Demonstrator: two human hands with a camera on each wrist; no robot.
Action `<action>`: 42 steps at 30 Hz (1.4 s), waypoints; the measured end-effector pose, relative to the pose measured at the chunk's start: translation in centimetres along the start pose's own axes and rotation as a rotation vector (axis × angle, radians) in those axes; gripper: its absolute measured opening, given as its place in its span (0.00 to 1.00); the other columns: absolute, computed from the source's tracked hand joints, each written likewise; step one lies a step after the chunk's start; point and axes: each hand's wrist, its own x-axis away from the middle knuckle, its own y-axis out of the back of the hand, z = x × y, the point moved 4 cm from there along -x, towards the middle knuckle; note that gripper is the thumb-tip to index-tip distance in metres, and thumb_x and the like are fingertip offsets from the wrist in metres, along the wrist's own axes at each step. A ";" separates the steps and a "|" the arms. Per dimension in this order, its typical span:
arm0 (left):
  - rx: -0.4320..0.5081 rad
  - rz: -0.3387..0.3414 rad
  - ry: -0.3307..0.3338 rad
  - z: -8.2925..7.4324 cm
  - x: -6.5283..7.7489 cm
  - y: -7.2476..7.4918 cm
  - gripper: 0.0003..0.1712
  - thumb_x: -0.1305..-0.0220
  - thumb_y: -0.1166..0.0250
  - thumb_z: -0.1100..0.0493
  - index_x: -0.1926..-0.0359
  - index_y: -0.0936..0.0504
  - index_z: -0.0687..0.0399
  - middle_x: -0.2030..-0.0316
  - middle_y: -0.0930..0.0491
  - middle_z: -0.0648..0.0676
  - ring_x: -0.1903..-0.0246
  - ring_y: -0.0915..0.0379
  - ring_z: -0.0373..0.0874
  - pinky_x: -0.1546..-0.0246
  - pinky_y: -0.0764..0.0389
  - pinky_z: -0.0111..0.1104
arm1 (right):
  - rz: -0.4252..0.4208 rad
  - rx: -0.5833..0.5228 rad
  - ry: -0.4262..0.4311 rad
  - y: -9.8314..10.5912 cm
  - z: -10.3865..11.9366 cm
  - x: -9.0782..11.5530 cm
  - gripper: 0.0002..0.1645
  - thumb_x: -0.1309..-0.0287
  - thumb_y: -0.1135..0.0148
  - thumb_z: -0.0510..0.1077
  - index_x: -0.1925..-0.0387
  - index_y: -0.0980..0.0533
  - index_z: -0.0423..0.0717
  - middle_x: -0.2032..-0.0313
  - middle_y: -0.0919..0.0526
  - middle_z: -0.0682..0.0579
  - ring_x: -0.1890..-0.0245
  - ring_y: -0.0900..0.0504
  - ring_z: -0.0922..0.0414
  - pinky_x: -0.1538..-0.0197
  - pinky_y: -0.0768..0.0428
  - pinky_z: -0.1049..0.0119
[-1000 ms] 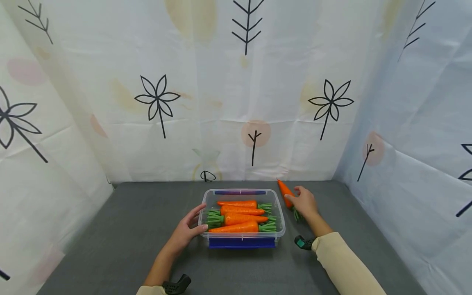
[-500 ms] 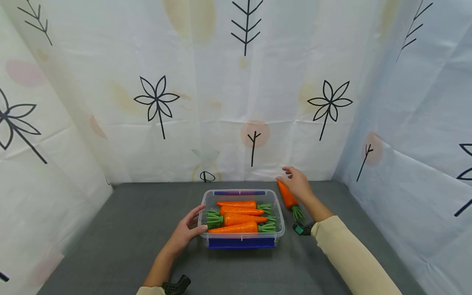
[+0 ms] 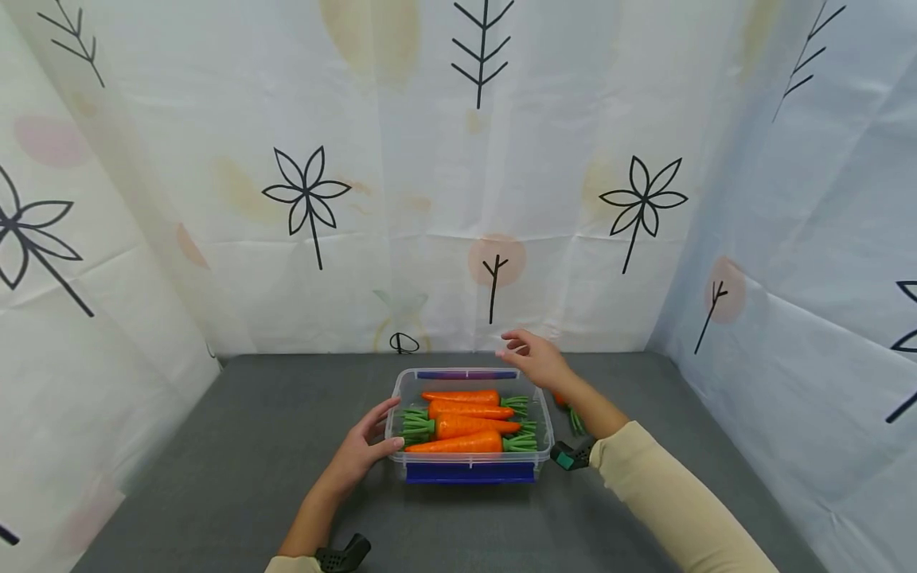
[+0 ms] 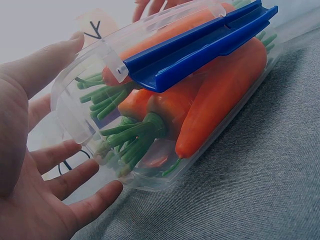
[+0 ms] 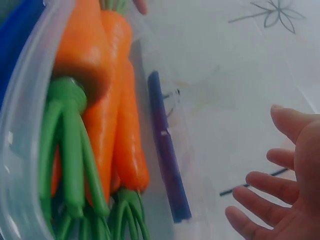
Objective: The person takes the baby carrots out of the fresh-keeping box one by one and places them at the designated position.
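A clear plastic container (image 3: 544, 430) with blue clip flaps stands mid-table. Several orange carrots (image 3: 458, 446) with green stalks lie in it, pointing in different directions. My left hand (image 3: 358, 450) rests at the container's left end; the left wrist view has its thumb by the rim and its spread fingers (image 4: 75, 180) along the side wall. Over the far right corner of the container hovers my right hand (image 3: 539, 362), fingers loosely extended and holding nothing. Right of the container one loose carrot (image 3: 576, 420) lies on the table, mostly hidden behind my right forearm.
The dark grey table (image 3: 286, 414) reaches back to a white patterned curtain (image 3: 430, 199), which also hangs on both sides. A blue flap (image 3: 470, 472) hangs at the container's front, with another flap (image 5: 170, 150) at its far side.
My right hand has gone from beside the loose carrot, up past its tip, then left over the container's far corner. The carrot stays on the table. My left hand and the container have not moved.
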 end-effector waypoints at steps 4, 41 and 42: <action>-0.004 -0.002 0.003 -0.1 0.0 0.1 0.37 0.37 0.34 0.56 0.29 0.36 0.45 0.30 0.42 0.62 0.34 0.42 0.65 0.41 0.37 0.60 | 0.075 -0.033 -0.005 -1.4 0.8 0.3 0.29 0.34 0.40 0.53 0.36 0.29 0.46 0.44 0.23 0.42 0.47 0.22 0.46 0.49 0.22 0.50; 0.012 0.008 -0.010 0.2 0.0 0.2 0.36 0.36 0.35 0.58 0.28 0.36 0.43 0.29 0.42 0.61 0.34 0.42 0.64 0.40 0.37 0.59 | 0.398 0.166 -0.034 -7.7 1.8 -0.2 0.15 0.40 0.33 0.45 0.52 0.18 0.47 0.56 0.18 0.52 0.60 0.22 0.56 0.53 0.24 0.57; 0.013 0.007 -0.007 0.2 0.0 0.2 0.36 0.36 0.35 0.57 0.28 0.36 0.43 0.29 0.42 0.61 0.34 0.42 0.64 0.40 0.37 0.59 | 0.391 0.164 -0.036 -7.5 1.7 -0.2 0.15 0.41 0.32 0.46 0.52 0.18 0.48 0.56 0.18 0.52 0.60 0.22 0.55 0.54 0.23 0.57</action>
